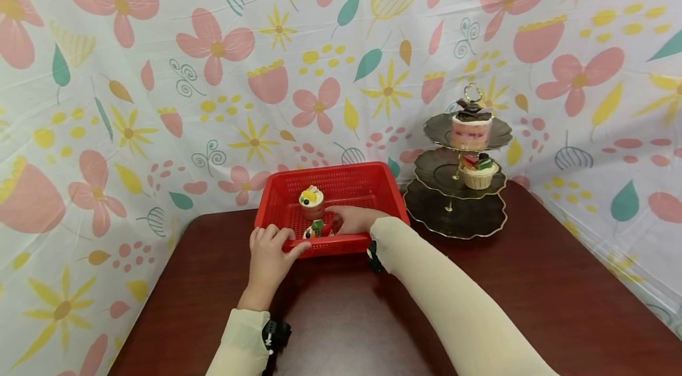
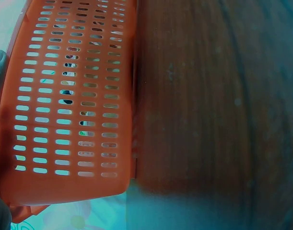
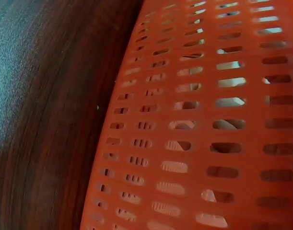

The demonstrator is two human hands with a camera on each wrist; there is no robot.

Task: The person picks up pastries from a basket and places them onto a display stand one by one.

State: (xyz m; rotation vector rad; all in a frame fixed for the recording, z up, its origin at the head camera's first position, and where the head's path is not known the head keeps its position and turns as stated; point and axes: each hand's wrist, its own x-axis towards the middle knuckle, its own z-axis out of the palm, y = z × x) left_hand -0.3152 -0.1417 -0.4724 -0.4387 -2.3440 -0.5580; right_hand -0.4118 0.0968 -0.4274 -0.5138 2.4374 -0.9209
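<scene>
A red perforated plastic basket (image 1: 341, 244) stands at the back of the table. My left hand (image 1: 268, 257) grips its front left corner, fingers bent over the rim and thumb along the front edge. Inside the basket, my right hand (image 1: 353, 219) has reached down over the front wall, next to a small fruit-topped dessert (image 1: 318, 225) with green and red on it. I cannot tell whether the fingers pinch it, as the front wall hides their lower part. Behind that, a cream-topped dessert cup (image 1: 311, 203) with yellow fruit stands upright.
Right of the basket is a dark three-tier stand (image 1: 453, 213) with gold edges. A layered cake (image 1: 471, 132) topped with chocolate sits on its top tier, a fruit cupcake (image 1: 479, 172) on the middle one. A flowered cloth (image 1: 330, 68) hangs behind the brown table (image 1: 341, 317).
</scene>
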